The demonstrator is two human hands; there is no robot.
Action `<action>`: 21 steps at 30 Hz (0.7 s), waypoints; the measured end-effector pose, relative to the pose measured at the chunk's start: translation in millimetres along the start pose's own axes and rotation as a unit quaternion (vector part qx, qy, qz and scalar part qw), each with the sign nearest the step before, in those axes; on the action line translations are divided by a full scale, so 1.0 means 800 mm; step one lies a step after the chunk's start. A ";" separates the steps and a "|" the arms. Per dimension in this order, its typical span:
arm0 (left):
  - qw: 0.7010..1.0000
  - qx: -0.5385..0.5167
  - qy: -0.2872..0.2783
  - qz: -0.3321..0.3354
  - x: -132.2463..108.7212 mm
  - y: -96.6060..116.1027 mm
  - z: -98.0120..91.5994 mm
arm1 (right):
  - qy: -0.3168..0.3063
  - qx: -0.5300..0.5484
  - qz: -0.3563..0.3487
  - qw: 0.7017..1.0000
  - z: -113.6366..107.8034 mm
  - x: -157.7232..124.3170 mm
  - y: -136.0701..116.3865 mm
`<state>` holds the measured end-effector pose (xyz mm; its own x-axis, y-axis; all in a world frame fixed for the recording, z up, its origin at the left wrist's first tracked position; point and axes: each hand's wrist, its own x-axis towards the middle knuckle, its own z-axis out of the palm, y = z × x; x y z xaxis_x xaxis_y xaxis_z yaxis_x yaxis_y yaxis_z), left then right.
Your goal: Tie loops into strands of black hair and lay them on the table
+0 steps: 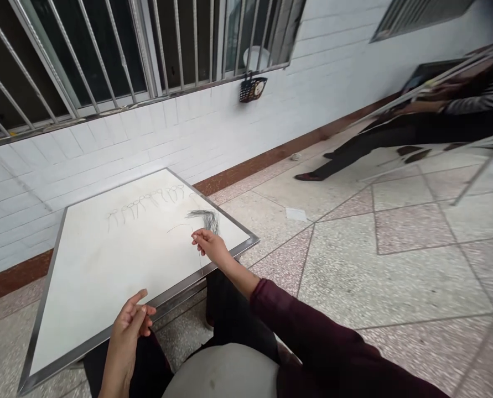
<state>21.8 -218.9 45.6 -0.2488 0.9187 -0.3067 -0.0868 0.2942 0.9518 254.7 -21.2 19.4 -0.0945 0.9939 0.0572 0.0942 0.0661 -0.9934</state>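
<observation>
The tabletop edge point(180, 288) climbs from lower left; near centre my right fingers point(202, 239) pinch a thin strand point(201, 265) pointing down-frame; left fingers point(136, 299) loosely spread, empty.

Between the left hand point(129, 321) and right hand point(211, 246), the table point(105, 276) leaves a low passage; dark strands point(210, 221) obstruct just beyond the right hand, the wall point(117, 145) behind the far edge.

Soft, diffuse light falls evenly across a white wall point(312, 94) and pale table point(105, 276), while window point(107, 50) panes sink to near black and dim shade gathers beneath the tabletop. Blur and wide-angle stretch smear a seated person point(429, 127) at right; fine strands point(210, 220) barely resolve.
</observation>
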 end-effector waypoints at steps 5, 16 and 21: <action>1.000 0.000 -0.027 -0.013 0.011 -0.017 -0.002 | 0.070 -0.086 0.004 0.994 -0.054 0.088 0.022; 0.999 0.011 -0.024 -0.039 0.034 -0.037 0.003 | 0.080 -0.163 0.040 0.983 -0.073 0.154 0.064; 0.999 0.009 -0.026 -0.042 0.040 -0.042 0.005 | 0.080 -0.167 0.062 0.981 -0.074 0.155 0.072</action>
<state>20.4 -198.0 3.9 -0.1910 0.9025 -0.3860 -0.0880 0.3759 0.9225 306.9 110.8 -25.0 0.0927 0.9955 -0.0200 0.4173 -0.0570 -0.9070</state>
